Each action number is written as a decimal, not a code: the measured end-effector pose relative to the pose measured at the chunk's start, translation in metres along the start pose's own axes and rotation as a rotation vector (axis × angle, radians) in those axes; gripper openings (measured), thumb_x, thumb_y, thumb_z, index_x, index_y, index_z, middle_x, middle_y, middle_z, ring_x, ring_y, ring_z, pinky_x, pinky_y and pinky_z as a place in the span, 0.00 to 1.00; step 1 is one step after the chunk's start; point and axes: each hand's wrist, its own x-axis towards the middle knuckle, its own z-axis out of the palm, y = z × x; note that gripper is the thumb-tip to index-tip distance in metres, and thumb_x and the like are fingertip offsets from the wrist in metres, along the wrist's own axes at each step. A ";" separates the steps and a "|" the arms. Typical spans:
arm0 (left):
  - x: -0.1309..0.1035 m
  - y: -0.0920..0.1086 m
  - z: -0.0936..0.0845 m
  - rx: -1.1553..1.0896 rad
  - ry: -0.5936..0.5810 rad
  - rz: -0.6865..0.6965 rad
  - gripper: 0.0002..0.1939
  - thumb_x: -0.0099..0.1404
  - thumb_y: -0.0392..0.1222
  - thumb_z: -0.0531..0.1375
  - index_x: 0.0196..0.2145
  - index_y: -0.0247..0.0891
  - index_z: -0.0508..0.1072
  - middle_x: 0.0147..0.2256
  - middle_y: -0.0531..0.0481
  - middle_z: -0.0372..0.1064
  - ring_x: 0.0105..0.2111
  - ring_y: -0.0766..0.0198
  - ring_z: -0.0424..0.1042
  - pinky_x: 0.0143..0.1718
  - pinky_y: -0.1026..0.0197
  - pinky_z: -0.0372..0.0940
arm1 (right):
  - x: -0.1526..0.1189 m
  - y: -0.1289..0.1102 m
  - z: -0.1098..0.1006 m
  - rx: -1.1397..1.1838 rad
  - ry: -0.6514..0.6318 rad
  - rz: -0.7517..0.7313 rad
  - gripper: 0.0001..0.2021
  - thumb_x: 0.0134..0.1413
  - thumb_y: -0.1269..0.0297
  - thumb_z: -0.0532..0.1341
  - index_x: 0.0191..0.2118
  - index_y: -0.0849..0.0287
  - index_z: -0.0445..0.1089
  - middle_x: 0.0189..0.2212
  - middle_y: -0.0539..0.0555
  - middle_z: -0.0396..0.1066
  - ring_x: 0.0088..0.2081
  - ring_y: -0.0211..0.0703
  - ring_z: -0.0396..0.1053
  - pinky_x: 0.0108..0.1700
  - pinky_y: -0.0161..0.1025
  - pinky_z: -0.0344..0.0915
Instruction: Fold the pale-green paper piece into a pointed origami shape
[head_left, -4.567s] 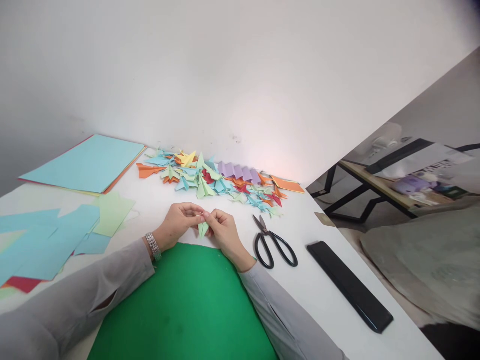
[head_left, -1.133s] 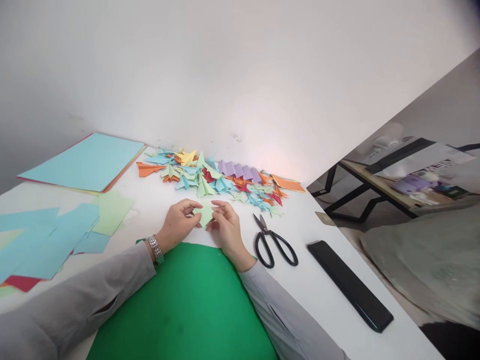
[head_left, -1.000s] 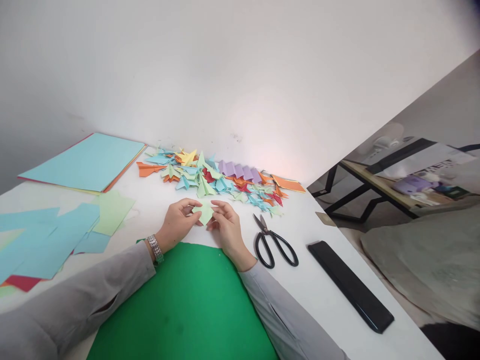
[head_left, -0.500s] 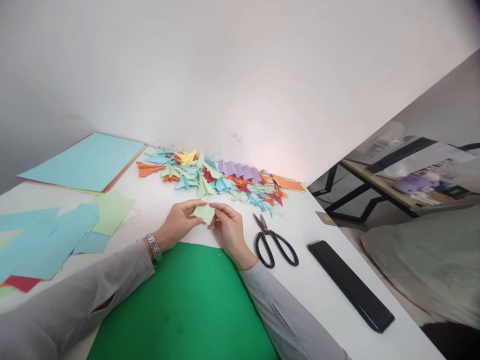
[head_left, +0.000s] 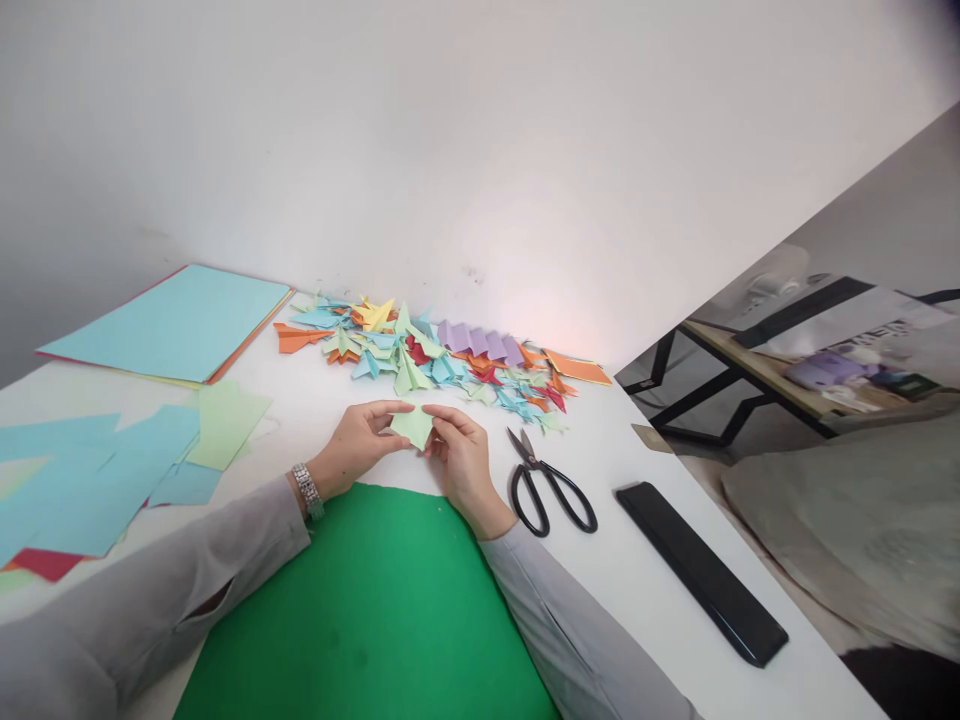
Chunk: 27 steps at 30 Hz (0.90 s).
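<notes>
Between my hands is a small folded piece of light green paper [head_left: 412, 426], raised above the far edge of a green mat [head_left: 367, 610]. My left hand [head_left: 355, 446] pinches its left side between thumb and fingers. My right hand [head_left: 466, 462] grips the right side the same way, its lower fingers curled behind. Just beyond the hands lies a heap of small folded paper pieces [head_left: 411, 374] in green, blue, orange, red and yellow. To the right of my right hand rest scissors [head_left: 534, 465] with black handles, blades slightly apart.
A long black case-like object [head_left: 701, 575] lies right of the scissors. Cut blue and green paper pieces [head_left: 142, 475] spread on the left, with larger coloured sheets [head_left: 172, 320] stacked behind. A pleated purple strip [head_left: 480, 342] and orange paper [head_left: 577, 367] lie near the wall.
The light green paper has shifted very slightly to the right and shows a little more of its face between my fingers. Both hands keep their pinch; everything else stays in place.
</notes>
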 end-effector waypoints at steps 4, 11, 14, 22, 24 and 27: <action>0.000 0.000 0.001 0.019 0.026 -0.025 0.21 0.41 0.33 0.69 0.37 0.34 0.78 0.49 0.40 0.71 0.40 0.57 0.75 0.41 0.55 0.70 | 0.000 -0.001 0.000 0.007 0.001 0.002 0.10 0.40 0.65 0.61 0.31 0.60 0.75 0.11 0.45 0.65 0.14 0.35 0.60 0.19 0.34 0.58; -0.002 0.004 0.005 -0.003 0.040 0.003 0.10 0.41 0.37 0.70 0.24 0.32 0.76 0.42 0.42 0.73 0.28 0.64 0.74 0.29 0.60 0.73 | 0.000 -0.001 0.000 0.021 0.000 0.020 0.10 0.40 0.65 0.61 0.32 0.60 0.74 0.12 0.45 0.66 0.15 0.34 0.61 0.19 0.33 0.58; -0.002 0.004 0.005 -0.008 0.064 -0.005 0.11 0.41 0.38 0.70 0.23 0.32 0.75 0.42 0.42 0.73 0.26 0.65 0.74 0.29 0.59 0.73 | 0.001 -0.001 -0.001 0.021 -0.010 0.022 0.10 0.40 0.65 0.62 0.32 0.60 0.74 0.12 0.46 0.67 0.15 0.35 0.62 0.19 0.33 0.58; 0.001 0.000 0.003 -0.079 0.077 -0.009 0.13 0.42 0.42 0.71 0.24 0.32 0.74 0.43 0.42 0.71 0.28 0.67 0.72 0.34 0.57 0.72 | 0.001 0.001 -0.001 0.016 -0.038 0.020 0.10 0.41 0.63 0.63 0.33 0.60 0.73 0.14 0.47 0.68 0.16 0.35 0.63 0.20 0.33 0.59; 0.002 -0.001 0.003 -0.131 0.081 -0.020 0.14 0.43 0.43 0.71 0.24 0.33 0.74 0.41 0.44 0.72 0.31 0.66 0.72 0.36 0.56 0.72 | 0.000 0.001 -0.001 -0.003 -0.053 0.011 0.11 0.42 0.62 0.64 0.34 0.60 0.73 0.16 0.47 0.69 0.18 0.35 0.64 0.20 0.32 0.59; 0.002 0.002 0.002 -0.214 0.099 -0.049 0.15 0.42 0.43 0.71 0.23 0.32 0.73 0.45 0.42 0.70 0.34 0.64 0.72 0.39 0.55 0.71 | -0.001 0.001 0.000 -0.053 -0.076 -0.031 0.12 0.41 0.62 0.66 0.35 0.59 0.73 0.19 0.47 0.69 0.19 0.34 0.64 0.20 0.32 0.60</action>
